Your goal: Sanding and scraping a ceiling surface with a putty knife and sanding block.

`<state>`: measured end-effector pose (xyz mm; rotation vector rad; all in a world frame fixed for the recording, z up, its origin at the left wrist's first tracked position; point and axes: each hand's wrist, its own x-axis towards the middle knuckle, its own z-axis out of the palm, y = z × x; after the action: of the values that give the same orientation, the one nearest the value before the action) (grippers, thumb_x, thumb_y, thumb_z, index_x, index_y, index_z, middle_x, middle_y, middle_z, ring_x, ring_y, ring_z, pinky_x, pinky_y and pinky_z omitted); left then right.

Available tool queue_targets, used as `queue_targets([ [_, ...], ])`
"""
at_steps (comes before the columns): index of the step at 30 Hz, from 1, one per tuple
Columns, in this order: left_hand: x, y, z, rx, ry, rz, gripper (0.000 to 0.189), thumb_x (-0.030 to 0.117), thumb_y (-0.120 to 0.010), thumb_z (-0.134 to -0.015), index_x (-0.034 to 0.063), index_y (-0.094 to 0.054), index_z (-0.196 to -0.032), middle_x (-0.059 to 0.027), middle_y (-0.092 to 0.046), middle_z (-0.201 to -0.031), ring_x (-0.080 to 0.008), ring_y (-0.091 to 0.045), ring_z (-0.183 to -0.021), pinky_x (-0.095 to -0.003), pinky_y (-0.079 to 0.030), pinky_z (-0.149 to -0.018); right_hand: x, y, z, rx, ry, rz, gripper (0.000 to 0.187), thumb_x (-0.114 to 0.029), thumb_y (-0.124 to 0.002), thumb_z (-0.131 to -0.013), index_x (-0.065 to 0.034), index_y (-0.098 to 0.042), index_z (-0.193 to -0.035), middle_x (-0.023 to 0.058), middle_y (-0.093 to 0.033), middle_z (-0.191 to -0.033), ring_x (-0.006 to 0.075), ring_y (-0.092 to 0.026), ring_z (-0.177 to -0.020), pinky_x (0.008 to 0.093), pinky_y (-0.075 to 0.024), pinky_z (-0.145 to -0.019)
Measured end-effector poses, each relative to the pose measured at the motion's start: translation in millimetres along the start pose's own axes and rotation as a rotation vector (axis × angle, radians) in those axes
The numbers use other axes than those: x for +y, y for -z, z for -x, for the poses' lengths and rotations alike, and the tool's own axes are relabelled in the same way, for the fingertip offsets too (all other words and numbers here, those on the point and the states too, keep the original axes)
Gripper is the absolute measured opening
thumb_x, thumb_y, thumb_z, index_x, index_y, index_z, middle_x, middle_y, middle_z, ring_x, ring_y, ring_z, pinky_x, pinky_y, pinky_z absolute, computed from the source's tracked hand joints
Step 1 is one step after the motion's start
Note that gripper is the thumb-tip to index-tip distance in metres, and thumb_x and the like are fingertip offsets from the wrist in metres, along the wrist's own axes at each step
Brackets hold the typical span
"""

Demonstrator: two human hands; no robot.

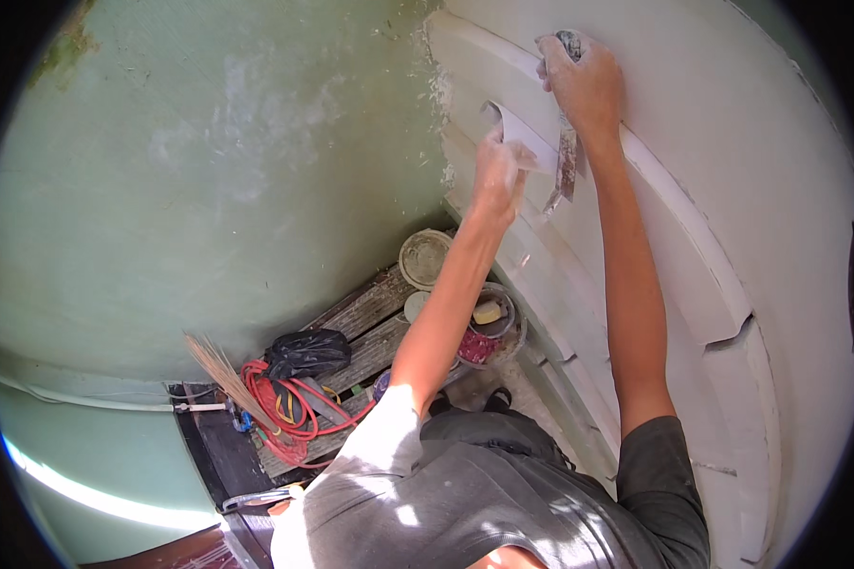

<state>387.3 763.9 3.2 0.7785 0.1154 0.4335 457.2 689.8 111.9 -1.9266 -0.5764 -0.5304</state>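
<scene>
My left hand (499, 174), dusted with white, grips a thin curled white sheet (523, 139) whose upper edge bends over; its material is unclear. Above and to the right, my right hand (587, 89) is closed around the dark, smeared handle of what looks like a putty knife (566, 160). Its stained metal blade points down past the sheet's right edge; I cannot tell whether they touch. Both hands are in front of a white wall (712, 163) with raised, stepped mouldings (672, 203).
Weathered wooden boards (370, 313) lie below by a green wall (185, 213). On them are a round crusted container (425, 257), a black plastic bag (309, 353), a coiled red hose (306, 427) and a stick broom (231, 377). A bucket (518, 334) holds a yellow sponge (487, 311).
</scene>
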Motion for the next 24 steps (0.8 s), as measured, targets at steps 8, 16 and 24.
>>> queue_targets([
  [8, 7, 0, 4, 0.048, -0.020, -0.113, 0.043, -0.011, -0.044, -0.080, -0.0066, -0.054, -0.122, -0.0120, -0.060, -0.099, -0.0191, -0.059, -0.084, -0.0321, -0.051, -0.075, -6, 26, 29, -0.096, -0.079, -0.252, 0.036, -0.031, -0.064, -0.084, 0.0044, -0.073, -0.087, 0.0136, -0.068, -0.067, 0.0235, -0.067, -0.061, 0.0362, -0.0550, -0.068],
  [16, 2, 9, -13, -0.038, 0.004, 0.067, 0.044, -0.011, -0.042, -0.081, -0.0074, -0.053, -0.124, -0.0091, -0.061, -0.095, -0.0156, -0.059, -0.079, -0.0294, -0.049, -0.069, -25, 105, 65, -0.223, 0.003, 0.124, 0.037, -0.015, -0.063, -0.083, 0.0053, -0.068, -0.113, 0.0212, -0.069, -0.087, 0.0282, -0.065, -0.072, 0.0387, -0.0540, -0.077],
  [24, -15, -6, 38, -0.066, 0.124, 0.127, 0.031, -0.011, -0.045, -0.081, -0.0043, -0.051, -0.111, -0.0116, -0.058, -0.096, -0.0202, -0.058, -0.078, -0.0319, -0.049, -0.068, -27, 140, 131, -0.224, 0.098, 0.295, 0.052, 0.000, -0.059, -0.075, 0.0034, -0.062, -0.127, 0.0275, -0.067, -0.110, 0.0442, -0.063, -0.103, 0.0461, -0.0479, -0.094],
])
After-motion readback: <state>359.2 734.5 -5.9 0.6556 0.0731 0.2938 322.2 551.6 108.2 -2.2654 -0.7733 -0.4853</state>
